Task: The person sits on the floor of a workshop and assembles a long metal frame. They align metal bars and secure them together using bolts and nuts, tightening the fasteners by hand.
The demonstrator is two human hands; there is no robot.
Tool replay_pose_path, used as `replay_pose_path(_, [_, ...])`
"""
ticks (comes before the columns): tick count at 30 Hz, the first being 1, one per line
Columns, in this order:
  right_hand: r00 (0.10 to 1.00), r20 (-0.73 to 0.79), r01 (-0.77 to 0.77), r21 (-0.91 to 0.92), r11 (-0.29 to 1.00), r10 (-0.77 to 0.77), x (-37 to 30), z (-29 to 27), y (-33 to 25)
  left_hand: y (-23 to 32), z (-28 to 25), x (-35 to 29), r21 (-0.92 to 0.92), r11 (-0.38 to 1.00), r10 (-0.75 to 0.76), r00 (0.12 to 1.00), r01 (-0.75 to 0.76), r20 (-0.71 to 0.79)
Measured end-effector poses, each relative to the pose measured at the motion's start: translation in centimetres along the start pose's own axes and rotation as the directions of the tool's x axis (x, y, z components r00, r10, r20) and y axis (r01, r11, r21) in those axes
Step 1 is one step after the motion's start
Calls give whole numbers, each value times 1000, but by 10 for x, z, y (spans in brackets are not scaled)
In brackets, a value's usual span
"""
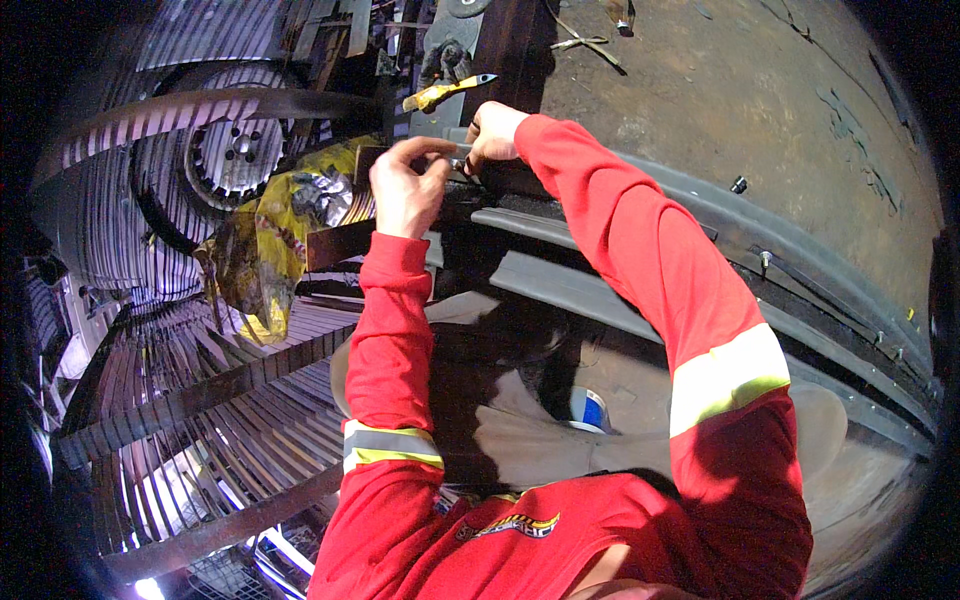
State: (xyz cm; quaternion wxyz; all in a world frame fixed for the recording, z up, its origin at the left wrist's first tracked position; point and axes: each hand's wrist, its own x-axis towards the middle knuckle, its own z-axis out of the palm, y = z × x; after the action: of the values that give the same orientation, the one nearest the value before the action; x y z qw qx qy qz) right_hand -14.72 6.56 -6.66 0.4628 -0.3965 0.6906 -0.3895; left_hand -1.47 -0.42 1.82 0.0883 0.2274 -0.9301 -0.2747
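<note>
My left hand [408, 188] and my right hand [492, 136] meet near the top middle, at the edge of a large metal plate. Between them is a small grey, narrow piece [461, 151], too small to name. The left thumb and forefinger are pinched together at its near end. My right hand bends down with its fingers curled at the other end, partly hidden. Just beyond lies a yellow tool with a dark pointed tip [450, 92], close to a dark glove [447, 62]. Grey flat strips [570, 290] run below my right forearm.
Bolts [766, 260] stand along the edge of the brown metal plate [690, 90] at right. A stained yellow bag [285, 215] lies to the left, by a round wheel-like part [237, 150]. Slatted metal grating [230, 400] fills the lower left. A blue-and-white container [590, 410] sits below.
</note>
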Motion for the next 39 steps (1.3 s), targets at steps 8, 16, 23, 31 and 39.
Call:
replay_pose_path(8, [1000, -3, -7, 12, 1000, 7, -3, 0, -4, 7, 6, -4, 605, 793, -195, 970, 69, 146])
replay_pose_path(16, [1000, -5, 27, 49, 998, -27, 1, 1, 4, 1, -5, 2, 384, 902, -230, 973, 199, 36])
replay_pose_path(23, [998, 24, 49, 39, 998, -50, -6, 0, -4, -4, 9, 0, 530, 841, -176, 981, 109, 77])
replay_pose_path(31, [996, 42, 72, 57, 996, -75, -1, -3, 0, 1, 18, 4, 531, 844, -119, 991, 67, 65])
replay_pose_path(39, [1000, 18, 24, 16, 1000, -24, -2, -2, -1, -3, 2, 4, 464, 869, -262, 957, 175, 129])
